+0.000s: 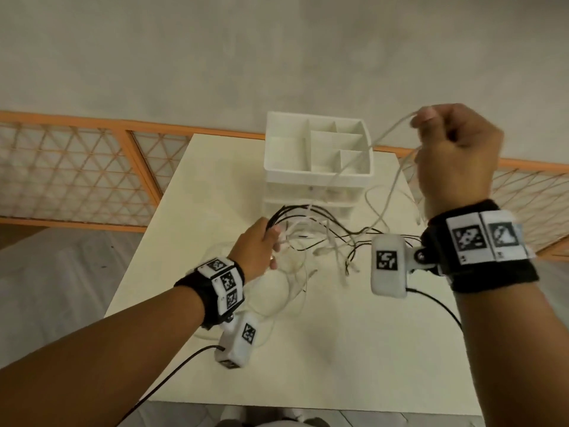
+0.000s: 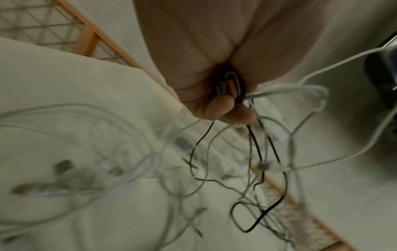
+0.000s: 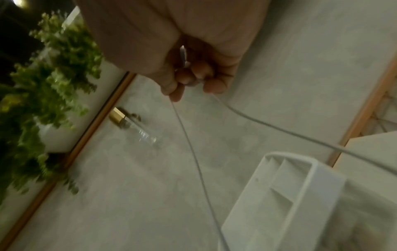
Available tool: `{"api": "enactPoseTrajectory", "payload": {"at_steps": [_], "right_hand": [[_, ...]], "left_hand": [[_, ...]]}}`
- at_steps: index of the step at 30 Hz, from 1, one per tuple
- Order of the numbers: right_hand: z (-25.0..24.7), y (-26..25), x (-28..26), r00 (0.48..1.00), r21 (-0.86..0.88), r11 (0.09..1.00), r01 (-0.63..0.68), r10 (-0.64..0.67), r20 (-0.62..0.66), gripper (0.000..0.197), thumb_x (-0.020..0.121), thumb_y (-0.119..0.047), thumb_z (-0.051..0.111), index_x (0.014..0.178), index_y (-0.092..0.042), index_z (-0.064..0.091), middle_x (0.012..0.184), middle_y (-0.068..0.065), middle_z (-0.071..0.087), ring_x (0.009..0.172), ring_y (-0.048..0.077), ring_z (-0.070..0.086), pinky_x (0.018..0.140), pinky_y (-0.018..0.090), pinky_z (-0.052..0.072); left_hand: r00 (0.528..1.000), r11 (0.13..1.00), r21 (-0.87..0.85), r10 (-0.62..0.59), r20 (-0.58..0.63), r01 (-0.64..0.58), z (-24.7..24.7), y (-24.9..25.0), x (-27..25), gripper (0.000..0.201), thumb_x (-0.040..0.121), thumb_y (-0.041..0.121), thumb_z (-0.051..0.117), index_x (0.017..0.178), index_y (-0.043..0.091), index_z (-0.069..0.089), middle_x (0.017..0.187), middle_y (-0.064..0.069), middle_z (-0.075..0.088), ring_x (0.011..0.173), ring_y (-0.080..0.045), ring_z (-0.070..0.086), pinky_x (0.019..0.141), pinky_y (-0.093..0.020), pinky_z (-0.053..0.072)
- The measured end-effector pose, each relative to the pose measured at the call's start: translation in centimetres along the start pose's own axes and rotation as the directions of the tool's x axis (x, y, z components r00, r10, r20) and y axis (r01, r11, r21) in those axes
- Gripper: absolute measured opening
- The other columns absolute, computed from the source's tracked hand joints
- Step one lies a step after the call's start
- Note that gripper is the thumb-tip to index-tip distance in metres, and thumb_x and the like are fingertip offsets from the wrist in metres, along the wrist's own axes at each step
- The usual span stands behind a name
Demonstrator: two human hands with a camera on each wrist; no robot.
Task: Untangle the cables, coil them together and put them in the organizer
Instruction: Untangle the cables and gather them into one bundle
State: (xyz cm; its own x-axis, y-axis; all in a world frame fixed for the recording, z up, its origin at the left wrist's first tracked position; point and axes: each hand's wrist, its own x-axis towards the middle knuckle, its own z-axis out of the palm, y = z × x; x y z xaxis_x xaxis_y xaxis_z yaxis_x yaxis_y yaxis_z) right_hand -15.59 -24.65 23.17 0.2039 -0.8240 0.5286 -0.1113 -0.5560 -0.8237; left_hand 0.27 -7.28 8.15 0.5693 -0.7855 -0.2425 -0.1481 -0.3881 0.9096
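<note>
A tangle of thin black and white cables [image 1: 323, 238] hangs and lies over the middle of the cream table [image 1: 338, 349]. My left hand [image 1: 261, 245] grips a bunch of these cables [image 2: 234, 88] in its fist just above the table. My right hand [image 1: 455, 152] is raised high at the right and pinches a white cable [image 1: 391, 134] that runs down across the organizer to the tangle; in the right wrist view the fingers [image 3: 193, 76] curl round that white cable [image 3: 268, 125]. The white organizer [image 1: 317, 174] with several open compartments stands at the table's far edge.
An orange-framed lattice panel [image 1: 77, 171] runs behind the table on both sides. The grey floor [image 1: 277, 50] lies beyond. Black wrist-camera leads [image 1: 172, 374] trail off the near table edge. A green plant [image 3: 43, 84] and a clear bottle [image 3: 133, 125] show on the floor in the right wrist view.
</note>
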Motion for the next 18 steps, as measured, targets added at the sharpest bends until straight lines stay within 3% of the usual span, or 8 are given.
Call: {"api": "enactPoseTrajectory", "payload": {"at_steps": [2,4,6,8,10,12,15,18], "right_hand": [[-1.0,0.6,0.8,0.996,-0.014,0.999,-0.035,0.033,-0.080,0.017,0.086,-0.034,0.059,0.075,-0.030,0.071,0.068,-0.005,0.064,0.062,0.015,0.055,0.063,0.030,0.046],[-1.5,1.4,0.8,0.990,-0.040,0.998,-0.051,0.045,-0.137,0.016,0.088,-0.032,0.058,0.080,-0.026,0.071,0.070,-0.008,0.064,0.065,0.007,0.055,0.066,0.025,0.047],[-1.5,2.2,0.6,0.975,-0.048,0.995,-0.086,0.074,-0.208,0.018,0.090,-0.031,0.057,0.084,-0.022,0.071,0.067,-0.014,0.060,0.063,0.001,0.054,0.065,0.022,0.047],[-1.3,3.2,0.2,0.964,-0.097,0.983,-0.156,0.130,-0.232,0.020,0.091,-0.032,0.057,0.087,-0.020,0.072,0.067,-0.015,0.059,0.065,0.002,0.056,0.070,0.027,0.051],[-0.8,4.3,-0.7,0.969,-0.197,0.955,-0.223,0.195,-0.151,0.021,0.092,-0.033,0.058,0.090,-0.019,0.073,0.071,-0.012,0.063,0.070,0.009,0.059,0.077,0.032,0.055],[-0.4,4.8,-1.8,0.973,-0.287,0.935,-0.208,0.228,0.036,0.017,0.092,-0.030,0.062,0.090,-0.019,0.075,0.077,-0.006,0.068,0.075,0.015,0.062,0.078,0.034,0.055],[0.9,3.4,-3.8,0.910,-0.345,0.932,-0.110,0.234,0.343,0.016,0.091,-0.027,0.065,0.084,-0.019,0.077,0.080,-0.002,0.073,0.078,0.016,0.065,0.073,0.029,0.050],[2.8,1.5,-5.2,0.855,-0.291,0.954,-0.067,0.205,0.476,0.018,0.093,-0.026,0.062,0.082,-0.015,0.072,0.069,-0.006,0.067,0.066,0.011,0.059,0.066,0.028,0.042]], "left_hand": [[0.999,0.997,0.060,-0.037,-0.031,0.039,-0.7,-1.8,0.1,0.026,0.106,0.033,0.039,0.088,0.016,0.048,0.078,-0.003,0.059,0.050,-0.019,0.055,0.043,-0.024,0.040],[0.996,0.992,0.114,-0.048,-0.081,0.057,-1.6,-2.6,0.4,0.026,0.105,0.031,0.040,0.084,0.018,0.049,0.075,-0.007,0.059,0.052,-0.020,0.057,0.045,-0.029,0.046],[0.991,0.978,0.191,-0.056,-0.121,0.079,-2.7,-2.7,1.0,0.027,0.105,0.032,0.040,0.088,0.014,0.051,0.076,-0.012,0.060,0.056,-0.026,0.058,0.049,-0.034,0.052],[0.988,0.960,0.257,-0.075,-0.138,0.108,-3.7,-2.5,1.4,0.030,0.105,0.034,0.039,0.093,0.008,0.051,0.080,-0.016,0.060,0.061,-0.030,0.058,0.052,-0.037,0.054],[0.983,0.961,0.236,-0.108,-0.146,0.141,-4.3,-2.2,1.4,0.029,0.105,0.031,0.040,0.096,0.006,0.053,0.085,-0.016,0.063,0.064,-0.030,0.058,0.050,-0.036,0.052],[0.977,0.973,0.169,-0.128,-0.174,0.157,-4.7,-1.3,1.3,0.027,0.105,0.027,0.041,0.102,0.005,0.057,0.096,-0.011,0.069,0.063,-0.026,0.058,0.047,-0.031,0.048],[0.973,0.995,0.058,-0.062,-0.223,0.077,-4.6,1.7,1.1,0.027,0.105,0.028,0.041,0.098,0.010,0.060,0.104,-0.005,0.072,0.057,-0.019,0.056,0.046,-0.029,0.045],[0.985,0.984,-0.174,0.002,-0.174,-0.033,-3.0,6.0,0.8,0.023,0.106,0.026,0.040,0.099,0.014,0.057,0.100,-0.007,0.074,0.050,-0.015,0.053,0.043,-0.028,0.042]]}}
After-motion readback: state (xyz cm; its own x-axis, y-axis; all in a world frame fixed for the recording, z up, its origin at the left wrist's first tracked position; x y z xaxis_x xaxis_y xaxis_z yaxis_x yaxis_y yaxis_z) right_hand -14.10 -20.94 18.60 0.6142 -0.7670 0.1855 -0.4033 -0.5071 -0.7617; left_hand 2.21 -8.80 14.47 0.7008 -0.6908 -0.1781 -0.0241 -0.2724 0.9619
